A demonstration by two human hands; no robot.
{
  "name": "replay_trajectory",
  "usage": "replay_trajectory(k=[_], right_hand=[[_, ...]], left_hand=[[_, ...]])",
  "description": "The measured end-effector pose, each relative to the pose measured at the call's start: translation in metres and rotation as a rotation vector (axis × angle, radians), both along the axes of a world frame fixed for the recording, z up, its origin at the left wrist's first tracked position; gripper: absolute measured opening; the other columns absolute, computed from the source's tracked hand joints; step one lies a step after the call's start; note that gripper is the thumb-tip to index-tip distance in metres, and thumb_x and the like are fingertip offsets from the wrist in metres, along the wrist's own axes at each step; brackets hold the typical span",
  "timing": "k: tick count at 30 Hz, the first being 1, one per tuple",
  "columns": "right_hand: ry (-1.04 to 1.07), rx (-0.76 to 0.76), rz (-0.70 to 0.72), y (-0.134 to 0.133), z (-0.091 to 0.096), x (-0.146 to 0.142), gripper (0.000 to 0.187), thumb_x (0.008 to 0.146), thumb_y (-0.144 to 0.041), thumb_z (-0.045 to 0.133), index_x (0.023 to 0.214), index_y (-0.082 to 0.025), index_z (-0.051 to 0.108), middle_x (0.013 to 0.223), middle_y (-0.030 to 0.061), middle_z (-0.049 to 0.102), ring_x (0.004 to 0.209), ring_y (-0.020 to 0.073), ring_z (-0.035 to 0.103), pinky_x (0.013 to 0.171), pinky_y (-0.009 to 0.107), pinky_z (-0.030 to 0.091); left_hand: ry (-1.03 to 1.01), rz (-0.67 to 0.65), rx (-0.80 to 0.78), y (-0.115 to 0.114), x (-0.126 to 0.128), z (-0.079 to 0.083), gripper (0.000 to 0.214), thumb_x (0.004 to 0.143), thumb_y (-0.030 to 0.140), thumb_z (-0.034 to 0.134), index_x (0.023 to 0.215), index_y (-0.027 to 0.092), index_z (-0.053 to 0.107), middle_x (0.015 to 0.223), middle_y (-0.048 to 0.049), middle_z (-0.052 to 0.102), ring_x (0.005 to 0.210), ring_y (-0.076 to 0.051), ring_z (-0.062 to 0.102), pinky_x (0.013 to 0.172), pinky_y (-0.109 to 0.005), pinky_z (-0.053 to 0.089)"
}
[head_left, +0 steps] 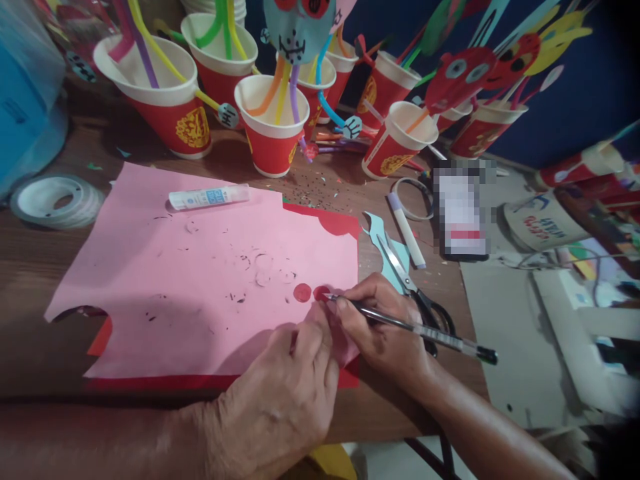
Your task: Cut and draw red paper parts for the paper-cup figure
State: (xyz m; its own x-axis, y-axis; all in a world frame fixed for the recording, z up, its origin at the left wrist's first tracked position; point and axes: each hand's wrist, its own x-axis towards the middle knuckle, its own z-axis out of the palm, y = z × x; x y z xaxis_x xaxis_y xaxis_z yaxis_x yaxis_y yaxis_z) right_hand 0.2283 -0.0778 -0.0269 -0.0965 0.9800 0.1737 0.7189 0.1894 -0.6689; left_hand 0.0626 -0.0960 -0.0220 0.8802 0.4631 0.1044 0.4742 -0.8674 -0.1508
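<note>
My right hand point(383, 327) is closed around a black pen point(415, 327), whose tip touches a small red paper circle point(321, 293) on the pink paper sheet point(200, 267). A second red circle point(302, 292) lies just to its left. My left hand point(280, 400) rests on the sheet's near edge, fingers curled and pinching a small pink paper piece point(343, 343) beside the pen tip. A red sheet point(330, 220) lies under the pink one.
A glue stick point(209, 197) lies on the pink sheet's far edge. Scissors point(415, 293), a marker point(406, 230) and a light blue cutout point(375, 230) lie right of it. Tape rolls point(56, 200) sit at left. Several red paper cups point(273, 123) with coloured straws stand behind.
</note>
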Motion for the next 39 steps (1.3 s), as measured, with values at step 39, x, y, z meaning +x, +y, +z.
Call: replay_trajectory(k=[39], right_hand=[[-0.057, -0.072, -0.069, -0.0044, 0.0048, 0.0025, 0.014, 0.081, -0.029, 0.057, 0.072, -0.019, 0.055, 0.05, -0.0043, 0.056, 0.041, 0.0081, 0.052, 0.04, 0.017, 0.04]], left_hand=[[-0.007, -0.02, 0.021, 0.0007, -0.0001, 0.0031, 0.036, 0.08, 0.011, 0.044, 0.108, -0.001, 0.061, 0.107, -0.0252, 0.064, 0.084, -0.03, 0.059, 0.054, -0.034, 0.042]])
